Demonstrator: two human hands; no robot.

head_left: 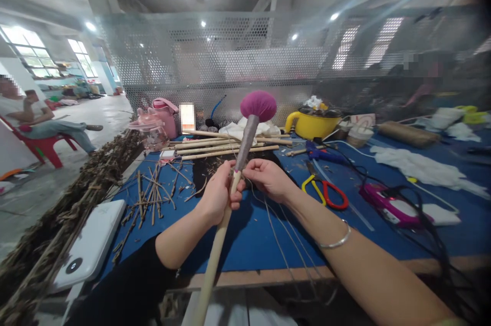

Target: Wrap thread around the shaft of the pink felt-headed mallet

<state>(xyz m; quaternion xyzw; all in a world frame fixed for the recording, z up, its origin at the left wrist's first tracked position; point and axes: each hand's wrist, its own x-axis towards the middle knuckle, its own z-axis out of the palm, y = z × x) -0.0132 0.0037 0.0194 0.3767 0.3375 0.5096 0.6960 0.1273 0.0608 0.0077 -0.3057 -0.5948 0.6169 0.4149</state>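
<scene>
My left hand is closed around a long pale wooden stick that rises up and away from me. The stick's upper part is wrapped in grey cord and topped by a round magenta padded head. My right hand pinches thin cord right beside the stick, where the grey wrapping ends. Loose strands of thin cord trail from there down over the blue table toward me. A silver bangle sits on my right wrist.
Yellow-and-red scissors lie right of my hands, by a blue glue gun and a pink tool with black cables. Bare sticks, twigs, a pink jug and a yellow pot lie behind. A person sits far left.
</scene>
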